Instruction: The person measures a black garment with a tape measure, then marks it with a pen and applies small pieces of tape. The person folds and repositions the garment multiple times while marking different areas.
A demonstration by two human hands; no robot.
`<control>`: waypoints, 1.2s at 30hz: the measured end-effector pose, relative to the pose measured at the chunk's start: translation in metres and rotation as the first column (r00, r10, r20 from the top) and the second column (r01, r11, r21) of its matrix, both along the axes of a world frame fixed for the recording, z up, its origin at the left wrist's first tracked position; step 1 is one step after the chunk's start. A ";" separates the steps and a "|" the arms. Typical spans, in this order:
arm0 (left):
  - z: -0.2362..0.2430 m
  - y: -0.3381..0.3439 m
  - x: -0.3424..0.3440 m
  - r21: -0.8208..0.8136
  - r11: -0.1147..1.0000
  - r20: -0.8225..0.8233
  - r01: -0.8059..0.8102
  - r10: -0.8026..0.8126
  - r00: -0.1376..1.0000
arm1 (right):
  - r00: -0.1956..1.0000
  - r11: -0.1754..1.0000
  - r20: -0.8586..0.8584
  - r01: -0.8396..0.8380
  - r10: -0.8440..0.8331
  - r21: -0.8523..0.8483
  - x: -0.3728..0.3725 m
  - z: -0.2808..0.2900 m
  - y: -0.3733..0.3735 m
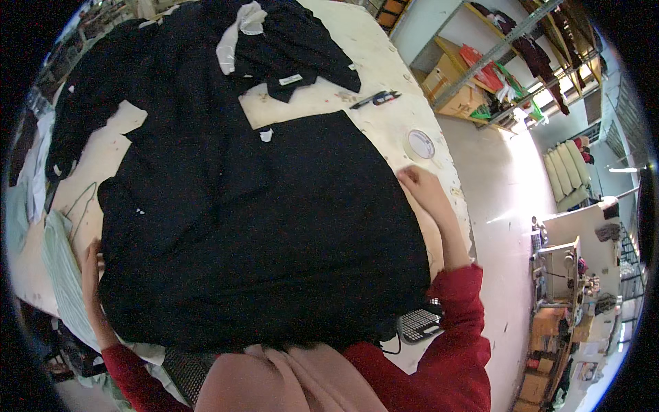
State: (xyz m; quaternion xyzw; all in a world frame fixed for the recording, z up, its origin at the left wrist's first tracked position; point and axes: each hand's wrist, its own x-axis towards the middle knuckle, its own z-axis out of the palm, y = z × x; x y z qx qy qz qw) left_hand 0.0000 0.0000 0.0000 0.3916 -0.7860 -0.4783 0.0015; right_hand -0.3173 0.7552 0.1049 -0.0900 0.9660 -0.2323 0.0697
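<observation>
A wide black cloth (pixel 274 226), seemingly part of a garment, lies spread over the table in front of me and hangs past its near edge. My left hand (pixel 92 268) is at the cloth's left side, fingers bent in against its edge, partly hidden. On the right, my right hand (pixel 422 187) has its fingers curled together at the opposite edge; the fingertips are tucked from sight. A small white tag (pixel 266 136) lies on the upper part of the cloth. Farther up is more black fabric (pixel 295 48) with a white piece of cloth (pixel 237 34) over it.
A tape roll (pixel 420 144) and thread snips (pixel 376 99) lie on the pale table (pixel 295 110) toward the right. Pale green fabric (pixel 65 275) hangs at the left edge. Shelving with boxes (pixel 449 86) stands beyond the floor at the right.
</observation>
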 end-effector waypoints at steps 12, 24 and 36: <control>0.040 0.040 -0.088 -0.351 0.936 -0.179 -0.024 -0.042 0.983 | 0.843 0.987 -0.529 0.153 -0.101 0.057 -0.113 -0.060 -0.184; 0.052 0.114 -0.219 -0.796 0.600 0.021 0.076 -0.097 0.995 | 0.553 0.909 -0.830 0.307 0.072 0.283 -0.165 -0.056 -0.124; 0.096 0.094 -0.081 -0.315 0.922 -0.027 0.223 -0.243 0.970 | 0.195 0.420 -0.780 -0.903 0.594 0.094 0.000 0.046 -0.427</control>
